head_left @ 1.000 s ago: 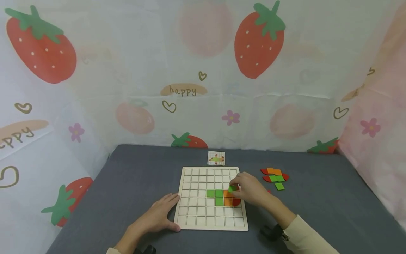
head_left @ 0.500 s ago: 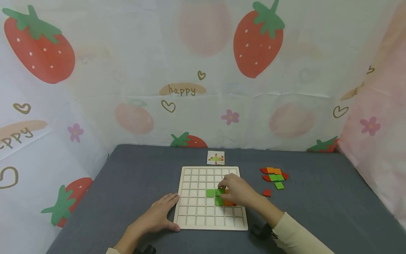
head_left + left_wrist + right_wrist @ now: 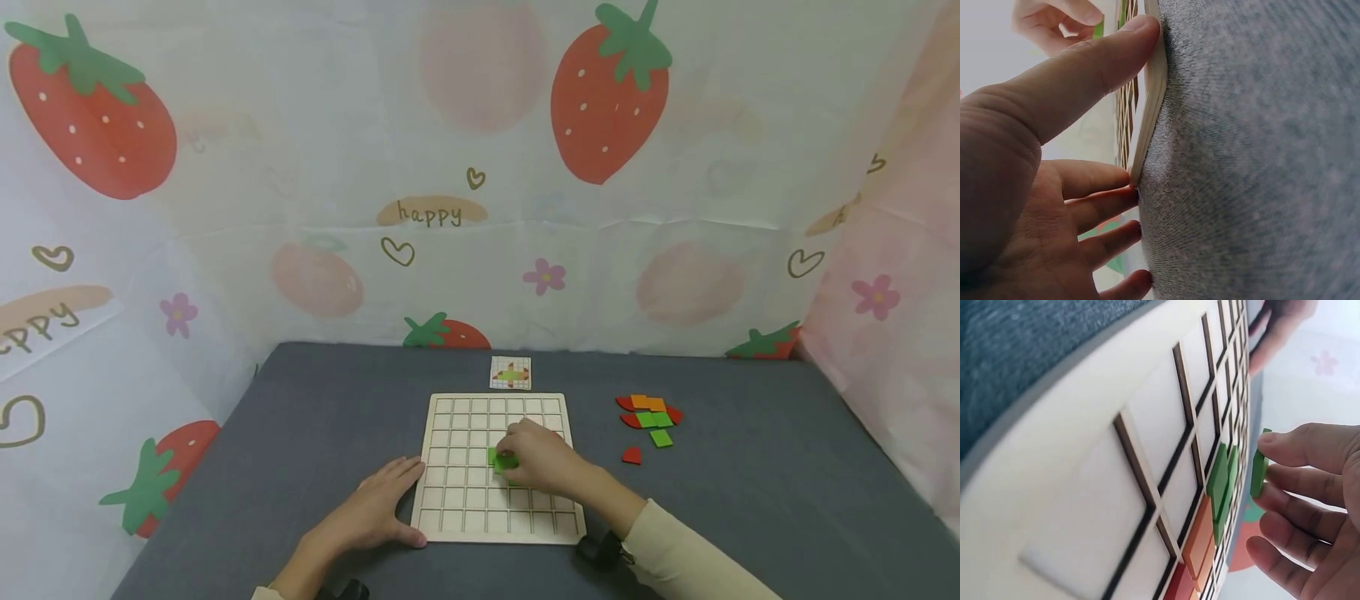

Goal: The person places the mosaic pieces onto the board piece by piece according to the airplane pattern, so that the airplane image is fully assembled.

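Note:
A pale wooden grid board (image 3: 453, 498) lies on the grey cloth. My right hand (image 3: 546, 458) pinches a green square tile (image 3: 1260, 472) between thumb and fingertips, just above the board's surface. In the right wrist view, green tiles (image 3: 1217, 479), an orange tile (image 3: 1198, 534) and a red tile (image 3: 1178, 584) sit in the board's cells below it; the hand hides most of them in the head view. My left hand (image 3: 375, 507) rests at the board's left edge, fingers spread, with the thumb (image 3: 1138, 31) on the rim near the front corner.
Right of the board lie loose pieces: orange tiles (image 3: 647, 403), green tiles (image 3: 654, 420), a single green tile (image 3: 661, 439) and a red piece (image 3: 632, 456). A small pattern card (image 3: 511, 373) lies behind the board. A printed curtain (image 3: 330, 167) encloses the table's back and sides.
My right hand has carried the green tile leftward across the board, from its right side to near the middle. The left hand has stayed at the board's left edge.

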`<state>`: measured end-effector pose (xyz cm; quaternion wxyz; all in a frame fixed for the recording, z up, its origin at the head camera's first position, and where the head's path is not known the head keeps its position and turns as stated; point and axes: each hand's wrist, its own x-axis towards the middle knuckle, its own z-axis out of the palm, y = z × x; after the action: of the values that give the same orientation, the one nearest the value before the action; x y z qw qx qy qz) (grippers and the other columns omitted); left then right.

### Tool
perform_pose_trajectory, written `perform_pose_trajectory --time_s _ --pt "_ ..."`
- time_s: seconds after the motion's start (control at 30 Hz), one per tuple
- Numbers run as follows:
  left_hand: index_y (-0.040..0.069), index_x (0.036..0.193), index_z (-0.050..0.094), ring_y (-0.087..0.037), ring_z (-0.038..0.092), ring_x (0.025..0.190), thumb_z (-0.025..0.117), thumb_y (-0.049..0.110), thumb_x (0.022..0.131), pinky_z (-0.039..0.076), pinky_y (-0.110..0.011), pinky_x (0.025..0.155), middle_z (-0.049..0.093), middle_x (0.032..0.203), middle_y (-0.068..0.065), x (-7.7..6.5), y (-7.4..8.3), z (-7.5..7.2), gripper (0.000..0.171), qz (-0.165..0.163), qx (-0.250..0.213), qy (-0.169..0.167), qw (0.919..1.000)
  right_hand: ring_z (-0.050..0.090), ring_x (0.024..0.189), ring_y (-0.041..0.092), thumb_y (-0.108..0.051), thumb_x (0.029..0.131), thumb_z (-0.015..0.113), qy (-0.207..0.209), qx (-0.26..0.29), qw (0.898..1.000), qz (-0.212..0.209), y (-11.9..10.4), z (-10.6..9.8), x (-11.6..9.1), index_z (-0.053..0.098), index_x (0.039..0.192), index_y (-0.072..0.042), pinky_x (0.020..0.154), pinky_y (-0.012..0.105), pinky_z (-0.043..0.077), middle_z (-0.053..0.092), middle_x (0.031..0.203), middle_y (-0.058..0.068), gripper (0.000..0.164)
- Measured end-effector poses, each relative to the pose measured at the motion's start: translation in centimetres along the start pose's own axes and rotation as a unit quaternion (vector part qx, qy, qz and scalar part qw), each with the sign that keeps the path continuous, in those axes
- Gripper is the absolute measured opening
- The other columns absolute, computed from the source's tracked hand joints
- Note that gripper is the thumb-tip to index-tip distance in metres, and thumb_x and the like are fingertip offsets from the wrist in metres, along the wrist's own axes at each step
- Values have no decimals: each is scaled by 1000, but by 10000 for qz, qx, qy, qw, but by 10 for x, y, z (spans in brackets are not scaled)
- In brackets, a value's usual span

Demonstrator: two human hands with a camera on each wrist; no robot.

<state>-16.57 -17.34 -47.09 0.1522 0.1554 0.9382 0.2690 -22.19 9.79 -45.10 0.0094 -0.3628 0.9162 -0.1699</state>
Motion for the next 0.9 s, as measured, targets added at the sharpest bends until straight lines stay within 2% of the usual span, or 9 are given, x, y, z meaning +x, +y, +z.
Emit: perform_pose_trajectory --time_s 0.37,0.57,0.9 --pt "-2 146 41 -42 28 145 88 33 65 24 -65 112 38 154 -18 -1 0 0 100 15 -7 23 10000 47 77 10 -15 79 77 -183 -139 9997 -51 -9 8 9 74 86 -11 62 21 40 58 79 -2 9" --pt "-3 145 41 -43 28 145 88 33 65 24 -65 111 39 153 -19 -1 0 0 99 85 31 53 9999 50 78 11 -13 79 76 -230 -337 9991 -106 -9 11 8 74 87 -12 64 21 43 59 81 -1 8" --pt "-4 145 41 -44 28 145 88 32 65 24 -65 111 39 153 -20 -1 0 1 99 108 7 95 9999 50 79 11 -13 79 75 -211 -309 9993 -73 -8 13 8 76 90 -11 64 20 43 60 82 -2 11"
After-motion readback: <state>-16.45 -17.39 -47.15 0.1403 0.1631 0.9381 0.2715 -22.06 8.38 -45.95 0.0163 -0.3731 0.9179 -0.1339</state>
